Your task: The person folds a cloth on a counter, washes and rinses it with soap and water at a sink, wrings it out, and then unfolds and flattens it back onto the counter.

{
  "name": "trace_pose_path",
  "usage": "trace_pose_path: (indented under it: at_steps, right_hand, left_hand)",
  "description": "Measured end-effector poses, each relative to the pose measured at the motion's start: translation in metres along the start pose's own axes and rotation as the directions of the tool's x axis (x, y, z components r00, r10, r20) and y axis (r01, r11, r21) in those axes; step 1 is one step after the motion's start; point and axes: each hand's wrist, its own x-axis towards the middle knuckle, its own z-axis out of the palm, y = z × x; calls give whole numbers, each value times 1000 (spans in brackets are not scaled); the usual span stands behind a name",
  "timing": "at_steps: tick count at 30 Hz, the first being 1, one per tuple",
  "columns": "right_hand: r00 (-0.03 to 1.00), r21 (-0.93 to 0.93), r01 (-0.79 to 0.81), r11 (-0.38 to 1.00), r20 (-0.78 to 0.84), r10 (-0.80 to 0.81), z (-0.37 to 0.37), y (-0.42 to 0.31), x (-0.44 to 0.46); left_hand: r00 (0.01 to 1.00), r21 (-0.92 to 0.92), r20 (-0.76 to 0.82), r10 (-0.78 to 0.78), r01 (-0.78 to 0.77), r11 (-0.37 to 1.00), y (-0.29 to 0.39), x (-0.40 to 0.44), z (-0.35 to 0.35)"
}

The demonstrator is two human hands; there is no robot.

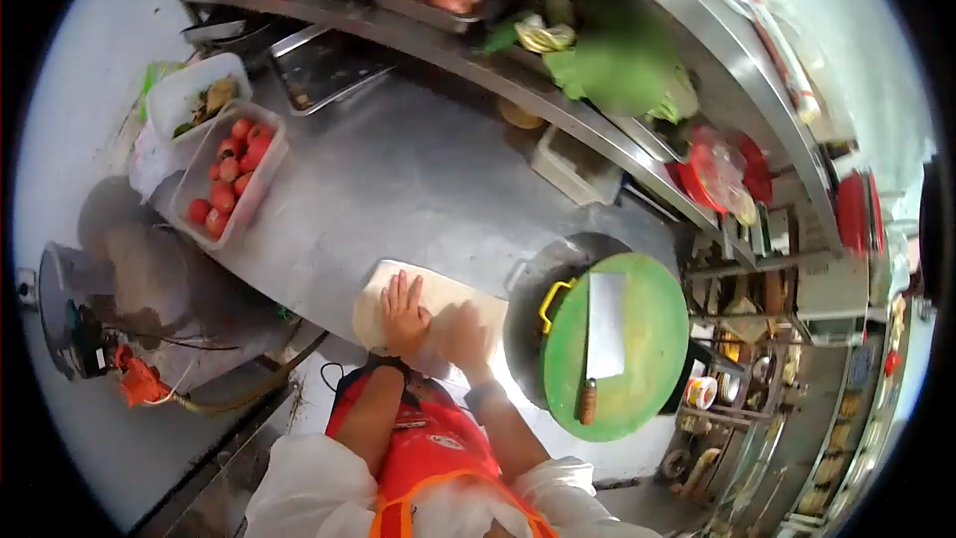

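A flat cream-coloured sheet (372,305) lies at the near edge of the steel worktop; whether it is dough or cloth I cannot tell. My left hand (403,317) rests on it, palm down, with its fingers stretched out. Over the sheet's right part is my right hand (466,337), smeared by motion, so its fingers do not show clearly. To the right of it sits a round green chopping board (647,349) with a yellow handle. A cleaver (605,327) lies flat on the board, its wooden handle toward me.
Tomatoes fill a clear plastic tub (276,151) at the left of the steel worktop (398,169). Behind it stands a white tub (159,105), with a metal tray (344,95) alongside. A steel shelf (468,65) holding leafy greens (622,55) and a red basket (712,169) overhangs the back.
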Motion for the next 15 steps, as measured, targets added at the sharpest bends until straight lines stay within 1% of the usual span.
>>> trace_pose_path:
  at_steps: [1,3,4,5,7,9,11,12,14,15]
  right_hand:
    - [999,-1,31,1000,18,-31,5,-1,17]
    - [994,-12,36,999,102,-34,16,9,37]
    - [992,-18,114,993,65,-113,30,20,47]
    - [990,-26,120,992,83,-117,12,5,49]
    - [980,-24,24,999,200,-19,-25,-19,61]
    - [972,-60,25,998,234,-10,-27,-22,74]
    - [956,-23,40,999,292,-31,-35,-25,84]
    - [953,-30,44,999,300,-33,-39,-28,91]
    - [918,-50,30,998,396,-7,-44,-32,107]
    - [917,-54,34,998,398,-10,-46,-34,115]
  left_hand:
    - [999,16,-10,-31,31,999,-6,9,-3]
    - [1000,13,30,-9,8,1000,-12,16,-11]
    - [999,29,35,-23,22,999,-18,19,-7]
    - [998,25,40,-42,41,999,-21,24,-8]
    - [995,15,47,-85,85,996,-24,33,-9]
    - [995,11,35,-94,94,996,-26,39,-10]
    - [993,51,25,-116,114,992,-27,44,-9]
    - [992,49,26,-126,125,991,-28,46,-7]
    - [992,64,-8,-129,129,990,-31,50,-1]
    - [991,63,-10,-134,135,989,-32,53,2]
